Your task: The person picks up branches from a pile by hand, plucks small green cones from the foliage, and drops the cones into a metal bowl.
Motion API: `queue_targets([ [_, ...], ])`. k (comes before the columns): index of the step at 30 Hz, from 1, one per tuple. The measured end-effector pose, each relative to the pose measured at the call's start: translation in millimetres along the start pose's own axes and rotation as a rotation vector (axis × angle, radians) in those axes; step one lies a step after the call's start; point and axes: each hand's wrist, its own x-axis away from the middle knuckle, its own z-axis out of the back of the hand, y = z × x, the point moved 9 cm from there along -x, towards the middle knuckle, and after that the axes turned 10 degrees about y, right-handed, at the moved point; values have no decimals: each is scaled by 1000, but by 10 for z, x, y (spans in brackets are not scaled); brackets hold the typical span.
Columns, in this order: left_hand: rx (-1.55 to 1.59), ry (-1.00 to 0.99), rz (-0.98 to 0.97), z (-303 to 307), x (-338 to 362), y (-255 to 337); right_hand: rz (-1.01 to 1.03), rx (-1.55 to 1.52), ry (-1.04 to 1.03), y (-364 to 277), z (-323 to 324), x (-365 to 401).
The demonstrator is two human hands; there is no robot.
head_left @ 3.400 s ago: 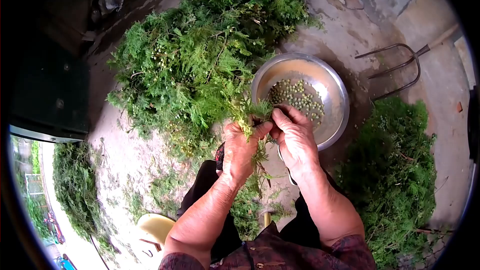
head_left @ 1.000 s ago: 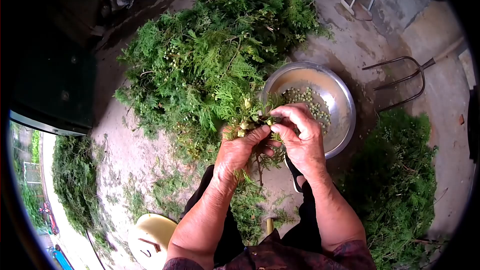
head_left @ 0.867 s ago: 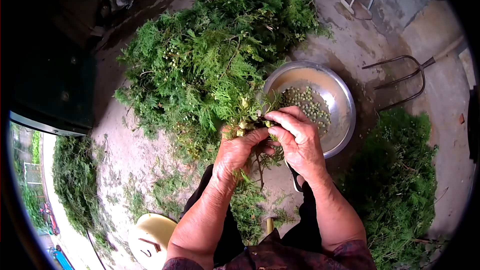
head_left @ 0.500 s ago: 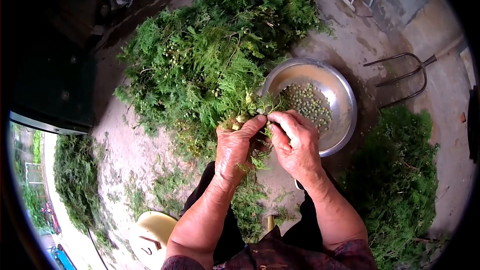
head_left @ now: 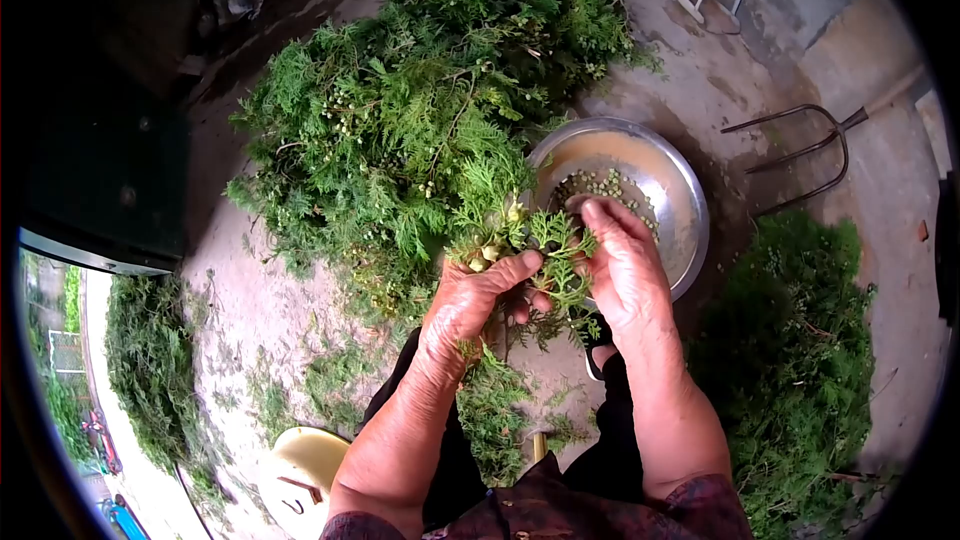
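Observation:
My left hand (head_left: 468, 302) is closed around a green conifer sprig (head_left: 560, 250), its thumb pressing across the stems. Small pale green cones (head_left: 490, 252) sit among the leaves beside that thumb. My right hand (head_left: 630, 265) is just right of the sprig, palm turned toward it, with fingers loosely bent and apart; I make out nothing in them. Behind the right hand stands a wide metal basin (head_left: 690, 215), with many small green cones (head_left: 605, 185) on its bottom. The right fingers overlap the basin's near left part in view.
A large heap of conifer branches (head_left: 400, 110) lies ahead. Other piles of greenery lie at the right (head_left: 800, 340) and left (head_left: 150, 370). A pitchfork head (head_left: 835, 140) rests on the floor to the right. A yellowish round lid-like object (head_left: 305, 465) is near my left forearm.
My right hand has drawn back to the right from the left thumb, and its pinch has loosened. The sprig in my left hand now shows more of its leaves, spread to the right.

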Motion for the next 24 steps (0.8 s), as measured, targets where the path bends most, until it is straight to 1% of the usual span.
queue_targets([
  [1, -4, -16, 0, -24, 8, 0, 108, 10, 96, -99, 62, 11],
  [2, 56, -33, -10, -29, -3, -29, 275, 42, -22, -264, 48, -26],
  [3, 35, -42, -7, -33, 1, -37, 383, 85, -2, -410, 50, 6],
  [5, -10, -64, 0, -47, 4, -28, 452, 256, -29, -496, -28, 110],
  [7, 19, -77, 7, -63, -32, -63, 507, 458, -107, -441, -239, 252],
  [8, 39, -92, 23, -89, -35, -65, 615, 568, -168, -393, -322, 283],
  [9, 61, -107, 40, -113, -29, -77, 780, 710, -219, -394, -402, 343],
  [11, 32, -125, 44, -132, 10, -60, 742, 808, -200, -268, -414, 331],
  [12, 17, -134, 46, -137, 23, -55, 672, 786, -181, -184, -372, 275],
  [15, 0, -167, 23, -141, 1, -82, 599, 759, -155, -144, -335, 246],
  [16, -55, -189, -9, -136, -8, -83, 582, 730, -150, -132, -311, 216],
  [20, 86, -189, -14, -176, 64, -15, 702, 745, -71, -234, -250, 208],
  [23, 88, -211, -73, -198, 65, 37, 599, 712, -59, -246, -257, 224],
  [24, 80, -193, -83, -173, 50, 11, 599, 718, -91, -264, -295, 250],
])
